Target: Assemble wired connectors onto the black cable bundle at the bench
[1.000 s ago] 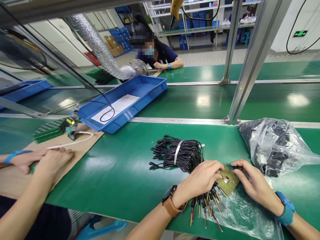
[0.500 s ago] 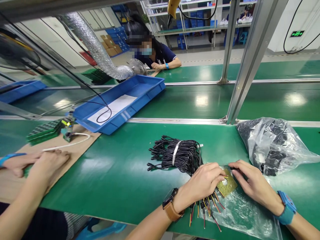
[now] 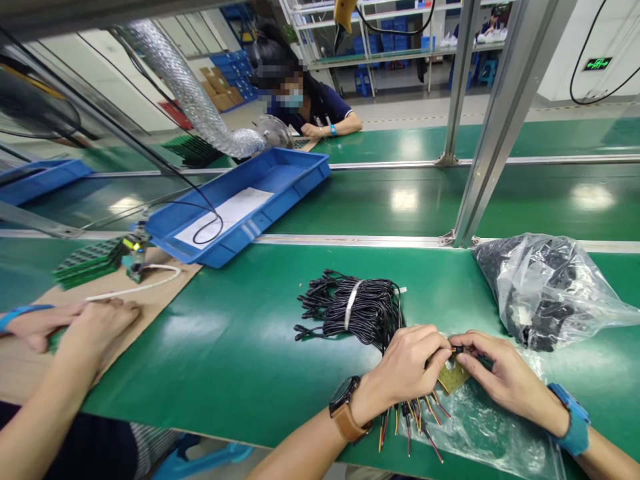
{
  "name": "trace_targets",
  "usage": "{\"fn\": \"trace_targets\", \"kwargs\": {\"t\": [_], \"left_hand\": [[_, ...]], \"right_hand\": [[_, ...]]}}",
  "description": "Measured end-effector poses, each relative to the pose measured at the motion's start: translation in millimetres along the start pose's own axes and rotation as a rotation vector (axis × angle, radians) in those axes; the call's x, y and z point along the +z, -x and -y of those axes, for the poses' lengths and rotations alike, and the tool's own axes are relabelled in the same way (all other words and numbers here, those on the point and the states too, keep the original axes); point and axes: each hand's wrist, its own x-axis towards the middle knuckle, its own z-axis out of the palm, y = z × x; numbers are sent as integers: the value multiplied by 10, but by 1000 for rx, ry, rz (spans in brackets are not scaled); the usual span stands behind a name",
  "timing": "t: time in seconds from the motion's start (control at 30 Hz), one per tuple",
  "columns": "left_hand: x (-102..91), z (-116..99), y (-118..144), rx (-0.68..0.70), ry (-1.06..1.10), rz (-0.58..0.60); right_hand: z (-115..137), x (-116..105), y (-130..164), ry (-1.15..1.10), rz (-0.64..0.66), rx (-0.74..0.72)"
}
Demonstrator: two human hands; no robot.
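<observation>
My left hand [image 3: 413, 360], with a dark watch on a brown strap at the wrist, pinches the end of a black cable with thin coloured wires. Facing it, my right hand [image 3: 505, 373] grips a small black sleeve-like piece [image 3: 457, 349] between thumb and fingers, right at the wire tips. Beneath the fingers lies a yellowish square board [image 3: 454, 380], partly covered, on a clear plastic bag [image 3: 487, 433]. The bundle of black cables [image 3: 370, 308], tied with a white band, lies to the left; its stripped red and yellow wire ends [image 3: 417, 417] fan out below my left hand.
A clear bag of black parts [image 3: 545, 293] sits at the right. A blue tray [image 3: 240, 243] with paper stands at the back left. At the left, a co-worker's hands [image 3: 95, 327] rest on brown cardboard [image 3: 170, 283] near green boards [image 3: 87, 263]. Another person sits across the bench.
My right hand has come left to meet my left fingers, bringing the small black piece against the wires. The yellowish board is now more covered. The cable bundle has stayed put.
</observation>
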Motion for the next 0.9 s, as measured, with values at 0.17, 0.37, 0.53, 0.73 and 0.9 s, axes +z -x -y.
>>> {"fn": "trace_targets", "kwargs": {"t": [0.17, 0.37, 0.53, 0.73, 0.9], "left_hand": [[6, 12, -1, 9, -27, 13], [8, 27, 6, 31, -77, 50], [5, 21, -2, 53, -133, 65], [-4, 20, -7, 95, -197, 67], [-37, 19, -18, 131, -240, 86]], "right_hand": [[5, 4, 3, -8, -12, 4], [5, 15, 8, 0, -8, 13], [-19, 21, 21, -4, -3, 39], [-38, 27, 23, 4, -9, 26], [-44, 39, 24, -9, -5, 39]]}}
